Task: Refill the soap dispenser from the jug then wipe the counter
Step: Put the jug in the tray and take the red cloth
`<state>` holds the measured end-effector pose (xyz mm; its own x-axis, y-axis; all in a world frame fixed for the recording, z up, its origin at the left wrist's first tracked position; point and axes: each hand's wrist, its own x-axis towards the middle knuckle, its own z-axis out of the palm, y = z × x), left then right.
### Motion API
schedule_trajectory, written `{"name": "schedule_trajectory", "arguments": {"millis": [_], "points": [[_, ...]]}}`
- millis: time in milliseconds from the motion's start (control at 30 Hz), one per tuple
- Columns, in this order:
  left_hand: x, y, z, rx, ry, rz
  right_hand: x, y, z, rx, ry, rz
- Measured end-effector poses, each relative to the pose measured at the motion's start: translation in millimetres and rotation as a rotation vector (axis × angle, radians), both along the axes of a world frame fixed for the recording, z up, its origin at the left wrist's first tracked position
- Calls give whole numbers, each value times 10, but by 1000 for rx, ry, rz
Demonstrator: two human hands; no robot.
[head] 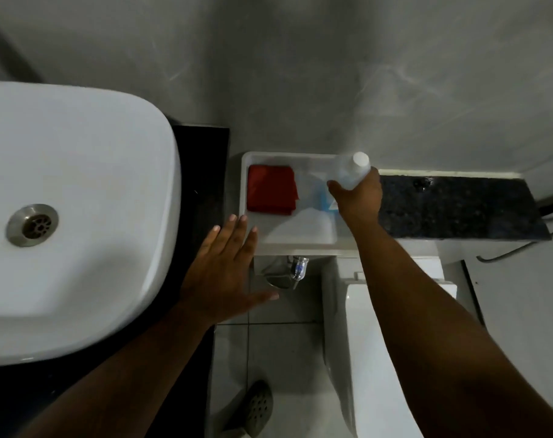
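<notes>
Head view, one entry. Jug point(351, 172) (translucent, white cap on) stood at the right end of the white tray point(253, 241), beside the red cloth point(271, 192). Risk, as judged: your grip sat high near the neck, so a full jug could swing and tip the tray off its ledge. Your right hand point(357, 197) curled around the jug; your left hand point(227, 267) hovered flat, fingers spread, holding nothing.

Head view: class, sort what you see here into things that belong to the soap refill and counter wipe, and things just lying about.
Belonging to the job:
clear bottle, gripped by the right hand
red cloth in the white tray
dark counter

Just lying about:
white basin
toilet
grey sandal
</notes>
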<state>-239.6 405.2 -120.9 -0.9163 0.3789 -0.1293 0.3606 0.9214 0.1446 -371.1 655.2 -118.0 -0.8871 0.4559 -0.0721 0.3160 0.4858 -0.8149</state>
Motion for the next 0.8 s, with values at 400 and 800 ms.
{"name": "schedule_trajectory", "arguments": {"millis": [400, 800], "points": [[18, 7, -27, 72, 14, -2, -540, 238, -80, 19, -26, 23], [9, 2, 20, 2, 6, -2, 209, -631, -226, -77, -14, 28]]}}
